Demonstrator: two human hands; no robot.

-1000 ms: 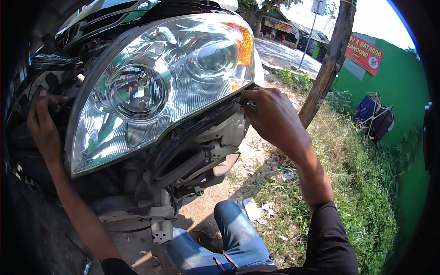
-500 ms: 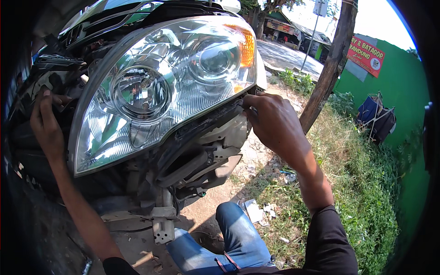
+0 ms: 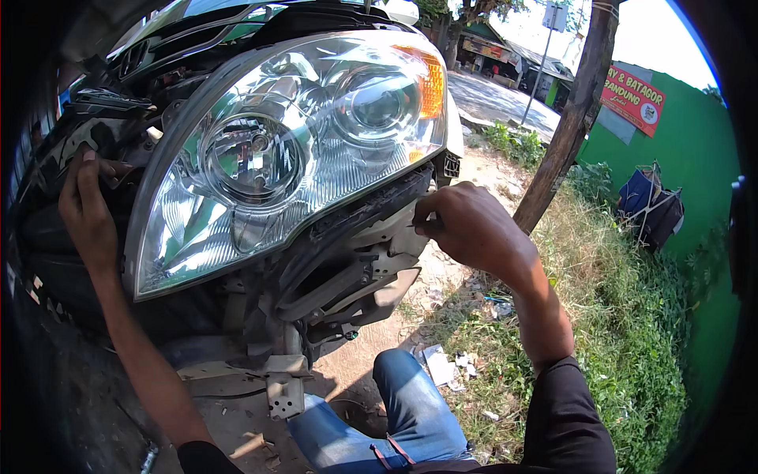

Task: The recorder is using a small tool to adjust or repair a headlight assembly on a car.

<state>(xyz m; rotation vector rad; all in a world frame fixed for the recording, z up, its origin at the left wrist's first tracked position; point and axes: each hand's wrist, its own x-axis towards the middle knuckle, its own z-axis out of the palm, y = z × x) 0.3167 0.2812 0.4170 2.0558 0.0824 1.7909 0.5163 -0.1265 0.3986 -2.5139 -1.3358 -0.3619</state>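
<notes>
Outdoors by grass (image 3: 632,332), left hand (image 3: 87,209) steadies the headlight (image 3: 292,150) at frame left, fingers curled behind it, while right hand (image 3: 474,229) pinches its lower edge.

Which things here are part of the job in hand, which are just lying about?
In hand:
headlight unit
left hand on the dark panel at the lamp's inner edge
right hand pinching at the black trim strip under the lens

Lying about:
paper scraps on the ground
dark bags by the green wall
tree trunk

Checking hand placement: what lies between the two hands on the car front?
The head view shows the large clear headlight spanning between left hand and right hand.
</notes>
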